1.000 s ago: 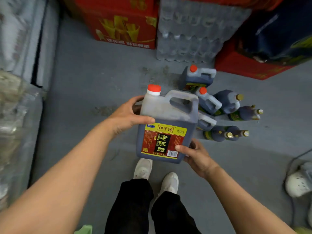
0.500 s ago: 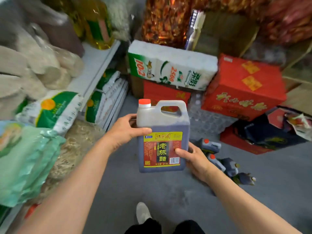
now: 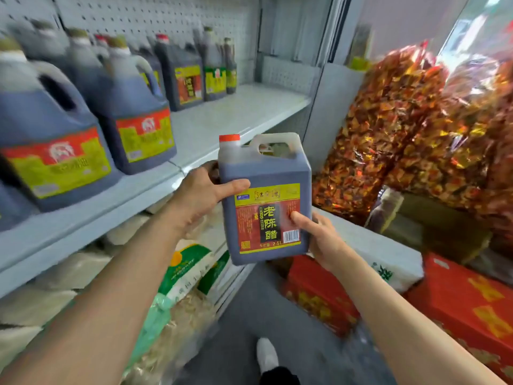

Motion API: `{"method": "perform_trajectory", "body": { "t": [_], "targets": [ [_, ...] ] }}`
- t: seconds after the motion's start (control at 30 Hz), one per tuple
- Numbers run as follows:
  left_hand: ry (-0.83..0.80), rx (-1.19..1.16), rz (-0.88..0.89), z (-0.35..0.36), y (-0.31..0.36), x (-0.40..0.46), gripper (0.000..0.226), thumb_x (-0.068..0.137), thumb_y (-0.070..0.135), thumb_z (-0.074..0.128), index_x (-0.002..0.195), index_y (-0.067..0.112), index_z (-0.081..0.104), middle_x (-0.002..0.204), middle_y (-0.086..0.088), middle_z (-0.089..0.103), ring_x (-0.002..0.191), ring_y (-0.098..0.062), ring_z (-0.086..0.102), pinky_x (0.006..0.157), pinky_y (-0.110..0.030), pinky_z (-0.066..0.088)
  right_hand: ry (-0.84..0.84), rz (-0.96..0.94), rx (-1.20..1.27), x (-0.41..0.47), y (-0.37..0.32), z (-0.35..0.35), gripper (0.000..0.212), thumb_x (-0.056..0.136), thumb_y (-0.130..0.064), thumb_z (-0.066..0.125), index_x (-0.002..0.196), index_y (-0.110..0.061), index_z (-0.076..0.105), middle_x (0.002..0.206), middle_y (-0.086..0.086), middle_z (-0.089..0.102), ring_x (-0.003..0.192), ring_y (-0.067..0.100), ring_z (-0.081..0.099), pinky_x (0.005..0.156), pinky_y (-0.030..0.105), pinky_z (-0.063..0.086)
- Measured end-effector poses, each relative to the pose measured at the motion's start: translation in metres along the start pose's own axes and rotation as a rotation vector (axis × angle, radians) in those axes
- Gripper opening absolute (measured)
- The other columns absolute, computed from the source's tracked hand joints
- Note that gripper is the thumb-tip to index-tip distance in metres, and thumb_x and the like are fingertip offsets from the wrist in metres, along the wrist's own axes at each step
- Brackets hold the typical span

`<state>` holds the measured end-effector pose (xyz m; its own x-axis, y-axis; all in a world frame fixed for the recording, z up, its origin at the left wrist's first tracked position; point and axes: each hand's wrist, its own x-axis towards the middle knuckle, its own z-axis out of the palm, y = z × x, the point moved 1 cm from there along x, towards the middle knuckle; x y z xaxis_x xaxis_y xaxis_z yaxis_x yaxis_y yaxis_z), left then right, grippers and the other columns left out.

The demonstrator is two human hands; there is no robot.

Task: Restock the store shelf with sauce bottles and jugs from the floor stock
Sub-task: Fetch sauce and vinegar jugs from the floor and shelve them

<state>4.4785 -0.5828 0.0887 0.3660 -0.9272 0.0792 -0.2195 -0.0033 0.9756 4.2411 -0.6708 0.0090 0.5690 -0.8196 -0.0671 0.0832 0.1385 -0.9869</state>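
I hold a dark vinegar jug [image 3: 265,173] with a red cap and a red-and-yellow label upright in front of me, just off the front edge of the white shelf [image 3: 238,112]. My left hand [image 3: 202,195] grips its upper left side, thumb across the front. My right hand [image 3: 319,237] grips its lower right corner, thumb on the label. On the shelf stand several large dark jugs [image 3: 138,112] at the left and taller dark bottles [image 3: 213,65] at the back. The floor stock is out of view.
The right half of the shelf board is bare. Below the shelf lie bagged goods [image 3: 183,276]. To the right are big bags of red-and-gold wrapped snacks [image 3: 402,140], red cartons [image 3: 466,309] and a white pack [image 3: 388,262]. My shoe [image 3: 266,354] stands on the grey floor.
I have risen from the floor stock and turned up to the shelf. The jug came up with both hands from near the floor to shelf height, held the same way.
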Motion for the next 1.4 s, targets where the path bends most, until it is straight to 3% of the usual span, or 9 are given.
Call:
{"method": "perform_trajectory", "body": {
  "t": [0.17, 0.27, 0.4, 0.53, 0.57, 0.73, 0.97, 1.17, 1.4],
  "targets": [
    [0.181, 0.030, 0.062, -0.047, 0.026, 0.060, 0.073, 0.053, 0.049, 0.089, 0.117, 0.030, 0.061, 0.097, 0.003, 0.077, 0.089, -0.016, 0.074, 0.089, -0.043, 0.057, -0.164, -0.089, -0.019, 0.114, -0.051, 0.023, 0.069, 0.067, -0.043, 0.089, 0.121, -0.008, 0.065, 0.117, 0.017, 0.072, 0.099, 0.032, 0.072, 0.084, 0.043, 0.059],
    [0.281, 0.069, 0.091, -0.065, 0.033, 0.110, 0.055, 0.072, 0.031, 0.087, 0.119, 0.031, 0.058, 0.098, 0.012, 0.074, 0.087, -0.005, 0.072, 0.086, -0.031, 0.056, -0.246, -0.114, -0.036, 0.192, -0.070, 0.032, 0.043, 0.082, -0.028, 0.071, 0.120, -0.009, 0.064, 0.116, 0.015, 0.073, 0.099, 0.030, 0.072, 0.085, 0.042, 0.058],
    [0.397, 0.159, 0.126, -0.075, 0.039, 0.176, 0.064, 0.074, 0.027, 0.086, 0.128, 0.025, 0.052, 0.102, 0.014, 0.068, 0.085, 0.007, 0.064, 0.073, -0.007, 0.048, -0.353, -0.123, -0.056, 0.281, -0.082, 0.040, 0.064, 0.072, -0.036, 0.084, 0.124, -0.005, 0.063, 0.120, 0.019, 0.071, 0.104, 0.033, 0.070, 0.085, 0.041, 0.057],
    [0.512, 0.216, 0.117, -0.069, 0.032, 0.231, 0.104, 0.052, 0.038, 0.085, 0.143, 0.026, 0.036, 0.128, 0.005, 0.062, 0.114, -0.016, 0.062, 0.097, -0.041, 0.052, -0.447, -0.128, -0.144, 0.368, -0.078, 0.041, 0.073, 0.066, -0.040, 0.092, 0.124, -0.006, 0.065, 0.125, 0.021, 0.068, 0.116, 0.043, 0.063, 0.101, 0.055, 0.050],
    [0.543, 0.244, 0.109, -0.068, 0.031, 0.241, 0.109, 0.053, 0.036, 0.086, 0.147, 0.027, 0.032, 0.133, 0.005, 0.059, 0.118, -0.018, 0.059, 0.100, -0.042, 0.049, -0.467, -0.134, -0.172, 0.387, -0.077, 0.041, 0.070, 0.066, -0.041, 0.092, 0.123, -0.009, 0.067, 0.125, 0.019, 0.068, 0.118, 0.043, 0.063, 0.104, 0.057, 0.048],
    [0.708, 0.297, 0.071, -0.077, 0.028, 0.271, 0.095, 0.070, 0.010, 0.087, 0.146, 0.022, 0.032, 0.130, 0.012, 0.049, 0.113, -0.009, 0.050, 0.083, -0.019, 0.040, -0.646, -0.127, -0.303, 0.453, -0.082, 0.058, 0.060, 0.077, -0.033, 0.085, 0.130, -0.012, 0.063, 0.127, 0.011, 0.069, 0.121, 0.033, 0.062, 0.108, 0.056, 0.046],
    [0.987, 0.549, -0.103, -0.102, 0.031, 0.302, 0.076, 0.067, 0.007, 0.083, 0.129, 0.006, 0.039, 0.132, -0.014, 0.050, 0.124, -0.032, 0.048, 0.100, -0.041, 0.042, -0.869, -0.130, -0.341, 0.501, -0.088, 0.111, 0.071, 0.077, -0.033, 0.085, 0.138, -0.013, 0.055, 0.132, 0.006, 0.066, 0.125, 0.027, 0.061, 0.109, 0.052, 0.046],
    [1.115, 0.620, -0.241, -0.124, 0.030, 0.321, 0.087, 0.076, 0.002, 0.076, 0.145, 0.007, 0.024, 0.143, -0.018, 0.040, 0.134, -0.035, 0.040, 0.108, -0.039, 0.036, -0.908, -0.152, -0.362, 0.524, -0.085, 0.152, 0.084, 0.065, -0.050, 0.090, 0.136, -0.017, 0.058, 0.129, 0.004, 0.068, 0.124, 0.027, 0.062, 0.108, 0.054, 0.046],
    [1.182, 0.611, -0.331, -0.134, 0.025, 0.332, 0.097, 0.078, 0.004, 0.076, 0.152, 0.011, 0.013, 0.147, -0.016, 0.035, 0.136, -0.035, 0.038, 0.109, -0.043, 0.036, -0.959, -0.159, -0.401, 0.546, -0.083, 0.172, 0.076, 0.070, -0.044, 0.088, 0.135, -0.018, 0.058, 0.128, 0.004, 0.069, 0.123, 0.026, 0.062, 0.107, 0.053, 0.047]
  ]
}}
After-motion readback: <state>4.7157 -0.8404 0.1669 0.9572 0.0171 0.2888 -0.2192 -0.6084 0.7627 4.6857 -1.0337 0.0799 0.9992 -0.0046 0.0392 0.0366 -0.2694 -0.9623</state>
